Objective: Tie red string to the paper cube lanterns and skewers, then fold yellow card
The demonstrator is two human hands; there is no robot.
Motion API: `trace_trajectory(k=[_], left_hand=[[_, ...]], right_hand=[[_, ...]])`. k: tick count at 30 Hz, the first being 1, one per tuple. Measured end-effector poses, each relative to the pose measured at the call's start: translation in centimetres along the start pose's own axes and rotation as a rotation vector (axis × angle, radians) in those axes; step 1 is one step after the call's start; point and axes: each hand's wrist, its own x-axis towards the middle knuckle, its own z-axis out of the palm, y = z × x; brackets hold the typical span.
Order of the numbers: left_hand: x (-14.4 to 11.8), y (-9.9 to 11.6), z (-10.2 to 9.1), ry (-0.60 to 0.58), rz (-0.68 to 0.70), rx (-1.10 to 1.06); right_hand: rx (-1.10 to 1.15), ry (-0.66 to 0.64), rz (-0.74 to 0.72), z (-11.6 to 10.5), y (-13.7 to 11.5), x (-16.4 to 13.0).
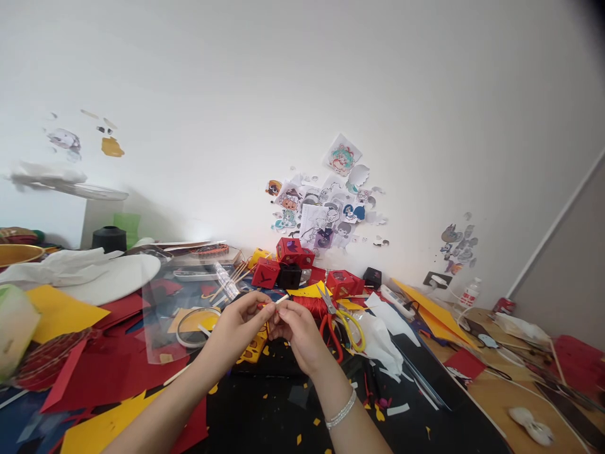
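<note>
My left hand (250,318) and my right hand (299,331) meet over the middle of the black work surface, fingertips pinched together. A small white piece (282,299) pokes up between the fingers, with a bit of yellow beside it; what exactly is pinched is too small to make out. Just below the left hand lies a yellow box with cut-out patterns (254,348), partly covered by the fingers. Close to the right hand are a spool of red cord (309,307), red-handled scissors (332,337) and yellow-handled scissors (357,331).
Red paper cubes (289,250) and a black cube (288,276) stand at the back by the wall. Red paper (120,362) and yellow paper (104,425) cover the left. Rightward lie crumpled white tissue (380,343), a dark phone-like slab (420,372) and a bottle (471,293).
</note>
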Motion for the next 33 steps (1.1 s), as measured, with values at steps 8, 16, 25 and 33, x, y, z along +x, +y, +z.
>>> trace_trajectory(k=[8, 16, 25, 33], left_hand=[[-0.04, 0.14, 0.2, -0.062, -0.058, -0.099], [-0.05, 0.21, 0.0, -0.055, 0.009, -0.103], [-0.35, 0.85, 0.11, -0.033, -0.043, -0.128], [-0.07, 0.14, -0.01, -0.032, -0.048, -0.126]], right_hand=[[0.018, 0.068, -0.02, -0.24, 0.0, 0.08], [-0.029, 0.045, -0.003, -0.02, -0.13, 0.0], [-0.049, 0.062, -0.036, -0.04, -0.08, -0.05], [-0.036, 0.046, -0.035, -0.13, -0.1, -0.05]])
